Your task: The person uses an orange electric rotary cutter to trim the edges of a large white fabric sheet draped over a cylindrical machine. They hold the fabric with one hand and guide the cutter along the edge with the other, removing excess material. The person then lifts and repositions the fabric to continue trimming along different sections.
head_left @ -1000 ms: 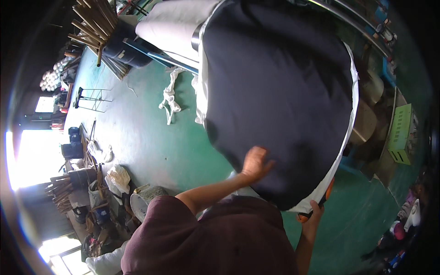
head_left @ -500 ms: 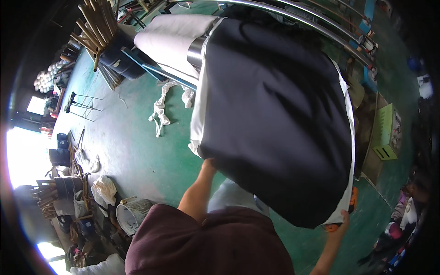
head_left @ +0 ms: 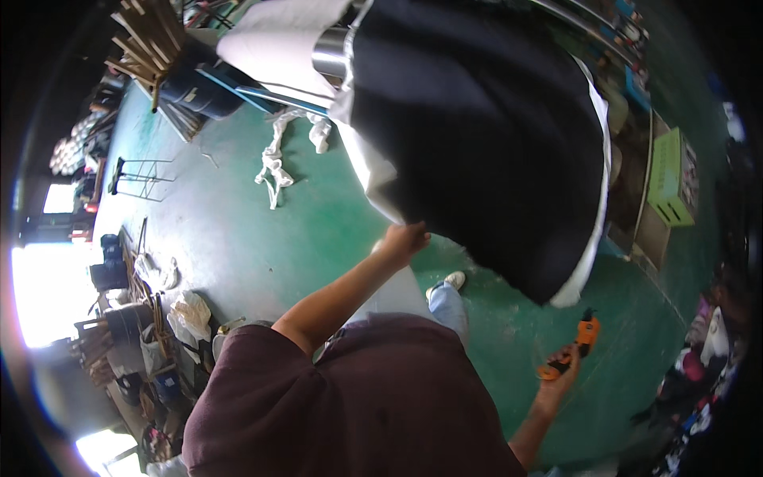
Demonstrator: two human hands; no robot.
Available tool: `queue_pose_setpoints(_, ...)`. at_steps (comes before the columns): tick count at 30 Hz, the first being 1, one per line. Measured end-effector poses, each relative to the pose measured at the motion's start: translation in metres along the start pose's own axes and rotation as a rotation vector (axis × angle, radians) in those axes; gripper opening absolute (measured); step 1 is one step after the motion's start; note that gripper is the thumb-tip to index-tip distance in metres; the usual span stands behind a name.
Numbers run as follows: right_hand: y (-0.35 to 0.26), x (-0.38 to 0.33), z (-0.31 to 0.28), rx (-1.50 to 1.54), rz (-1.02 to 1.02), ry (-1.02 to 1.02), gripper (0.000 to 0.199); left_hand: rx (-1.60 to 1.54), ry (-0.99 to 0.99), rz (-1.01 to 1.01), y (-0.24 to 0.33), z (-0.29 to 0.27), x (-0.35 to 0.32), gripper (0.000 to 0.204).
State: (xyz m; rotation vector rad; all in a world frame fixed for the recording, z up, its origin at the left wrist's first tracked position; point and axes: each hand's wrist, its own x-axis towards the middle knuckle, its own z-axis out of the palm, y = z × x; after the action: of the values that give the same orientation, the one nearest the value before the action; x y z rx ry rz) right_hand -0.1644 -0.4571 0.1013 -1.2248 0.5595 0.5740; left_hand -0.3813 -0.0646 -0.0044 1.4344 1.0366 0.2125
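Observation:
A wide sheet of black fabric (head_left: 485, 135) with white edges hangs in front of me from the machine. My left hand (head_left: 404, 242) is closed on its lower edge, near the left corner, and the cloth sags to a point further right. Low on the right, apart from the cloth, my right hand (head_left: 563, 372) is wrapped round an orange-and-black handheld power tool (head_left: 586, 332). The tool's dark tip points up toward the fabric's lower right corner; its exact kind is hard to make out.
A pale fabric roll (head_left: 274, 44) and a blue bar (head_left: 290, 102) stand behind at left. White cloth scraps (head_left: 274, 168) lie on the green floor. A dark barrel (head_left: 199, 91) holds long tubes. At right is a green box (head_left: 671, 179), with metal rails (head_left: 592, 28) above.
My left hand has moved up and right with the fabric edge. My right hand has come away from the fabric's right corner, bringing the tool into full view. The cloth hangs higher in view.

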Motion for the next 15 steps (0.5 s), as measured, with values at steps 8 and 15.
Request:
queue_pose_setpoints(8, 0.144, -0.077, 0.046, 0.072, 0.314, -0.005, 0.026, -0.186, -0.326, -0.309, 0.031, 0.011, -0.044, 0.031)
queue_pose_setpoints(15, 0.233, -0.130, 0.193, 0.107, 0.150, -0.059, 0.034, -0.140, -0.536, -0.053, 0.006, -0.050, -0.063, 0.025)
